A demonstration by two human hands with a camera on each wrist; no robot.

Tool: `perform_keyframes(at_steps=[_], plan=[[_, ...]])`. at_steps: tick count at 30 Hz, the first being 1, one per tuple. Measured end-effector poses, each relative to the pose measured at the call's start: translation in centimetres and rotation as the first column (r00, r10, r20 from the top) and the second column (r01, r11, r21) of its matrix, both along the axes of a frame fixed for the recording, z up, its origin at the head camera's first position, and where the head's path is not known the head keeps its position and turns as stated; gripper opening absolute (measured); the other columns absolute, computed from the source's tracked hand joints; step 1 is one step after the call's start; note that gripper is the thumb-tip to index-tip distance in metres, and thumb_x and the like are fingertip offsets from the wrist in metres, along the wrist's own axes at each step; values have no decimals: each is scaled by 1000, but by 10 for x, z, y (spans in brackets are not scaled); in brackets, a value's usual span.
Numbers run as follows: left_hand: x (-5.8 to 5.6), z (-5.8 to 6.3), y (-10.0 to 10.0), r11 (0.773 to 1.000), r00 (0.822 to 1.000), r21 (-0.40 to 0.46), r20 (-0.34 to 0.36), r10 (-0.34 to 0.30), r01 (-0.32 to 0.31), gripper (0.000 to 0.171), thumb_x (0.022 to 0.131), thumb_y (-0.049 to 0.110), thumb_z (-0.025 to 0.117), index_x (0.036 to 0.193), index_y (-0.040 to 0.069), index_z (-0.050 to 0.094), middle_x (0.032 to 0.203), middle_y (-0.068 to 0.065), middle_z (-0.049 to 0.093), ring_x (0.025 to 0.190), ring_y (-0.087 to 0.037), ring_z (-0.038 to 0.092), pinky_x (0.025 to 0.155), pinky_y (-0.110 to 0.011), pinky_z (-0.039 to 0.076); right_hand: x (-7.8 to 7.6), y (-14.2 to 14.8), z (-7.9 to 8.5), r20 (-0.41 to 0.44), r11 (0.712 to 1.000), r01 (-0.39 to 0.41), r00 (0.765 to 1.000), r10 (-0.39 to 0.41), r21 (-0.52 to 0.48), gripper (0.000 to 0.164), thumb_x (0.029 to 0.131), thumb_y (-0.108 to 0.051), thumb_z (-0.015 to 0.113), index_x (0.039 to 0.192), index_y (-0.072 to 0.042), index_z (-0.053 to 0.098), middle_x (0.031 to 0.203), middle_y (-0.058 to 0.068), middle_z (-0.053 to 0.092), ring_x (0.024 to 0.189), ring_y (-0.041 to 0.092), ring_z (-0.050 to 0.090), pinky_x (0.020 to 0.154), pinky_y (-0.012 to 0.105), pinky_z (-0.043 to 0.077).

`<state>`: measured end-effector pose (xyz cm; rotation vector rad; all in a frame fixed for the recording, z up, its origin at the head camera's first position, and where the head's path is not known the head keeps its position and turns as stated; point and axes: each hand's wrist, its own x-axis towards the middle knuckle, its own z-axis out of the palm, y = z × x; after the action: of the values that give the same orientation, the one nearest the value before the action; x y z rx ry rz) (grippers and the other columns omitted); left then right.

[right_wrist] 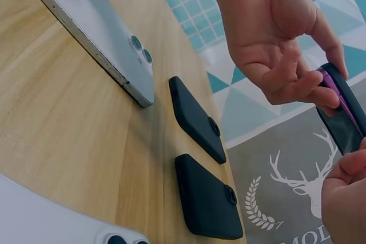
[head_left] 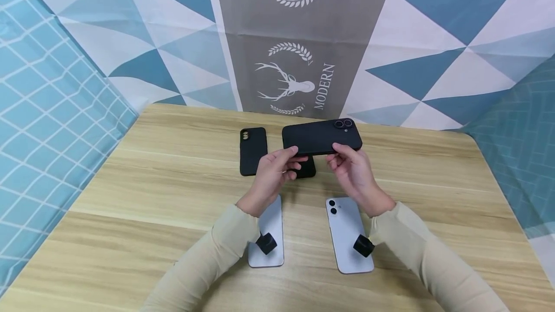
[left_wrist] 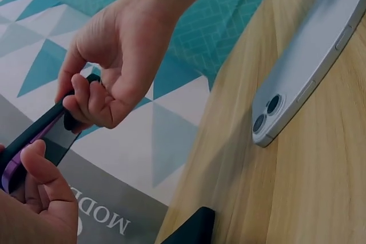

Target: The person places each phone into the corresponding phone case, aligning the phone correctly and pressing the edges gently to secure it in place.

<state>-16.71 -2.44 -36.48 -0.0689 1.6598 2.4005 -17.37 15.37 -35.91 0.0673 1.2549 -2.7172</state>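
Both hands hold a black phone case [head_left: 318, 137] up over the far part of the table, its back and camera cutouts facing up in the head view. Inside it sits a phone with a purple edge [right_wrist: 330, 81], visible along the case rim; whether it is fully seated I cannot tell. My left hand [head_left: 270, 172] pinches the left end, thumb on top and fingers beneath. At the right end, beside the camera corner, my right hand [head_left: 356, 177] grips with its thumb on the back. Below lie two more black cases [head_left: 253, 150], one partly hidden by the held one [head_left: 309, 168].
Two pale phones lie face down nearer me: a left one [head_left: 274, 220], partly under my left forearm, and a right one [head_left: 347, 227] beside my right wrist. Behind the wooden table [head_left: 173, 167] hangs a patterned cloth [head_left: 295, 28].
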Motion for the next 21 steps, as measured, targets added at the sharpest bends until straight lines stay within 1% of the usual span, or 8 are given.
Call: perform_keyframes(at_steps=[3, 5, 9, 11, 13, 15, 18, 21], plan=[[0, -1, 2, 1000, 1000, 4, -1, 1, -1, 18, 92, 18, 56, 86, 7, 68, 75, 5, 71, 63, -6, 55, 51, -15, 45, 2, -3, -1, 10, 999, -36, 999, 36, -6, 16, 94, -1, 43, 96, -11, 55, 62, 3, 63, 55, 11, 56, 53, 17, 44], [1, -1, 4, 1000, 1000, 3, 2, 1, -1, 17, 92, 18, 57, 84, 8, 68, 73, 5, 70, 63, -5, 55, 51, -15, 45, 3, -6, 0, 17, 998, -67, 998, 67, 14, 15, 94, -1, 45, 93, -11, 57, 64, 2, 64, 58, 10, 56, 55, 17, 46], [3, 0, 8, 1000, 1000, 1, 13, 3, -3, 16, 92, 17, 58, 80, 11, 66, 68, 6, 66, 62, -5, 56, 51, -14, 45, 5, -13, 0, 40, 992, -119, 992, 117, 42, 16, 93, -3, 52, 83, -10, 62, 66, 1, 64, 59, 9, 54, 57, 16, 46], [4, 1, 9, 1000, 1000, 1, 14, 6, -6, 16, 91, 17, 58, 78, 11, 66, 66, 5, 64, 61, -6, 56, 51, -14, 45, 6, -15, 0, 47, 992, -120, 992, 117, 48, 13, 91, -4, 58, 80, -10, 63, 65, 1, 64, 58, 9, 53, 56, 16, 46], [4, 1, 10, 1000, 1000, 7, 16, 7, -7, 16, 91, 16, 58, 77, 12, 66, 65, 5, 63, 61, -5, 55, 51, -14, 45, 6, -16, 0, 52, 994, -104, 994, 101, 47, 10, 88, -6, 63, 79, -9, 64, 64, 1, 64, 57, 9, 52, 55, 16, 45], [4, 1, 10, 1000, 1000, 12, 16, 4, -4, 18, 92, 16, 58, 76, 12, 66, 64, 5, 63, 60, -5, 55, 50, -14, 44, 6, -17, 0, 56, 995, -88, 995, 85, 52, 9, 87, -6, 64, 78, -9, 64, 63, 1, 64, 55, 8, 52, 54, 16, 45], [5, 1, 10, 1000, 1000, 18, 20, -3, 2, 19, 92, 15, 57, 75, 12, 65, 62, 6, 62, 58, -4, 54, 50, -13, 44, 7, -18, 0, 63, 995, -73, 996, 69, 64, 10, 88, -5, 63, 78, -8, 63, 61, 1, 63, 53, 8, 51, 53, 16, 44], [6, 0, 10, 1000, 1000, 24, 24, -3, 3, 19, 92, 14, 56, 75, 11, 64, 60, 6, 61, 56, -4, 53, 50, -13, 44, 7, -18, 0, 64, 992, -60, 997, 53, 110, 14, 90, -2, 57, 79, -8, 62, 58, -1, 62, 51, 7, 49, 52, 15, 44]])
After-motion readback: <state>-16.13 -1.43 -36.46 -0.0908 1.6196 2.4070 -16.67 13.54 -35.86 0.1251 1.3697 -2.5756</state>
